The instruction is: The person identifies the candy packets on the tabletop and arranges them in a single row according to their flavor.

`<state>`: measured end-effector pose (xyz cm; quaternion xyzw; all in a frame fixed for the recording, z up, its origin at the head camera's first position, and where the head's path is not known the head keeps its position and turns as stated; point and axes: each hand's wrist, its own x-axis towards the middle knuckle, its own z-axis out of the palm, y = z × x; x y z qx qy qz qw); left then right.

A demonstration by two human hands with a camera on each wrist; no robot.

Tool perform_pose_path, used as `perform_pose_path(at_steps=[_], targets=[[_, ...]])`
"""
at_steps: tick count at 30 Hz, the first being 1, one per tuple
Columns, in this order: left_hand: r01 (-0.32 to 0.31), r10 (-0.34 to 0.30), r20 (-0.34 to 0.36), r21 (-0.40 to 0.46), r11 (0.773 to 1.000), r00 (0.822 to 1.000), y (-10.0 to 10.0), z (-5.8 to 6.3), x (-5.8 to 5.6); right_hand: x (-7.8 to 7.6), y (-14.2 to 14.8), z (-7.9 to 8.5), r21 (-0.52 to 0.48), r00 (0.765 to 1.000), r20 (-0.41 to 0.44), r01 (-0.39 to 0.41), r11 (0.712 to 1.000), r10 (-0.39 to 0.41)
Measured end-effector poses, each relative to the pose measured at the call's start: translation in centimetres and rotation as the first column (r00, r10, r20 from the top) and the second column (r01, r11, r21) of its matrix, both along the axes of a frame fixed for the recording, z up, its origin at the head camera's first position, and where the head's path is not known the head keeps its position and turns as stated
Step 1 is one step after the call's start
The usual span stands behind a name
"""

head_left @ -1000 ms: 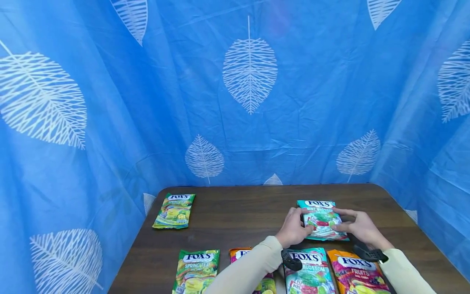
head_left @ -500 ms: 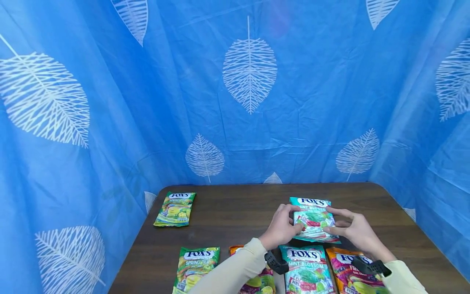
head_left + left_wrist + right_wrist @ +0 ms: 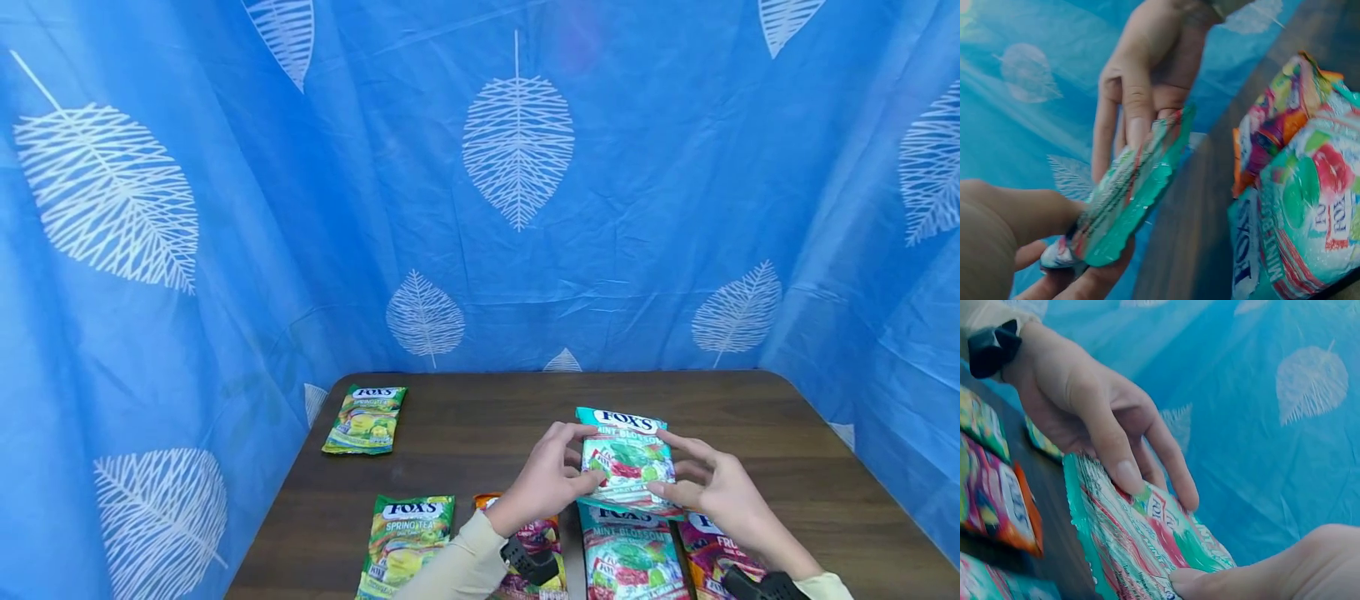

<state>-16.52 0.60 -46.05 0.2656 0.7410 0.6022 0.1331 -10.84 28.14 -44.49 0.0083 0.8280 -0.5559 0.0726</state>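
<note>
Between both hands is a teal Fox's Mint Blossom candy bag (image 3: 628,467), raised off the table with its front facing up. My left hand (image 3: 546,475) grips its left edge, thumb on the front and fingers around the side. On the opposite edge my right hand (image 3: 723,496) pinches it the same way. The held bag overlaps the top of a second Mint Blossom bag (image 3: 633,558) in the head view. In the left wrist view the held bag (image 3: 1132,194) is seen edge-on, tilted. The right wrist view shows both thumbs pressing on its front.
A front row also has a green Spring Tea bag (image 3: 405,542) and two Fruits bags, one (image 3: 528,542) partly behind the left sleeve, the other (image 3: 712,550) under the right wrist. Another Spring Tea bag (image 3: 365,421) lies far left on the brown table (image 3: 480,417). A blue curtain (image 3: 360,208) surrounds it.
Both hands have lifted the Mint Blossom bag from the back right of the table and brought it left and nearer, over the front-row Mint Blossom bag.
</note>
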Motion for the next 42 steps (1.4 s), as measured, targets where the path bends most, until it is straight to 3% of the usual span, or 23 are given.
perform_pose_path(at_steps=[9, 23, 32, 42], targets=[[-0.021, 0.019, 0.071, 0.024, 0.999, 0.997, -2.9, 0.8, 1.7, 1.9, -3.2, 0.8, -0.109, 0.991, -0.129, 0.011, 0.994, -0.026], [-0.067, 0.064, 0.053, 0.047, 0.997, 0.997, -7.4, 1.6, 3.1, 2.1, -7.8, 1.2, -0.162, 0.986, -0.163, 0.008, 0.987, -0.035], [-0.102, 0.101, 0.033, 0.020, 0.995, 0.994, -10.2, 2.1, 3.0, 0.7, -10.4, 0.8, -0.225, 0.991, -0.131, -0.017, 0.974, -0.013], [-0.160, 0.160, -0.010, -0.020, 0.987, 0.987, -13.8, 2.2, 1.7, -2.3, -13.8, 0.0, -0.237, 0.981, -0.183, -0.111, 0.965, 0.068]])
